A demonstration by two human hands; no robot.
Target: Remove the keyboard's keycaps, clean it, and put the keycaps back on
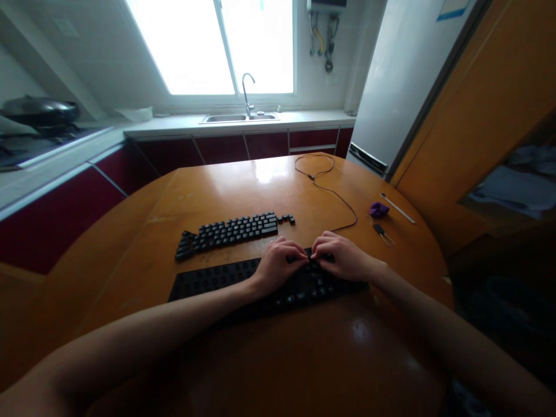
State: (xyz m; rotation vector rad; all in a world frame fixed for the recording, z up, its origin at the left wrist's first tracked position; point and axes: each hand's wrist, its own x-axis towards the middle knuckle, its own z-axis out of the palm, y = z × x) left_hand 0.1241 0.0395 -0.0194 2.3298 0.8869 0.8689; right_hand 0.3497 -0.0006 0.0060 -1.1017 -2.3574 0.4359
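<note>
A black keyboard [217,279] lies across the wooden table before me, its left part bare of keycaps and keys present along its lower right. Over its upper right part, my left hand [280,266] and my right hand [345,256] meet at the fingertips. Thumb and forefinger of each are closed in a pinch around a small black piece that looks like a keycap [309,253]; the fingers partly hide it. Behind the keyboard, loose black keycaps [237,230] stand in rows, with several smaller ones at their right end. My forearms cover part of the keyboard.
On the round wooden table [226,188], a thin cable [334,197] loops toward the far edge. A purple cloth-like bundle [379,209], a wire keycap puller [383,233] and a thin white stick [397,208] lie at the right. Beyond are a sink [226,118] and a refrigerator [395,81].
</note>
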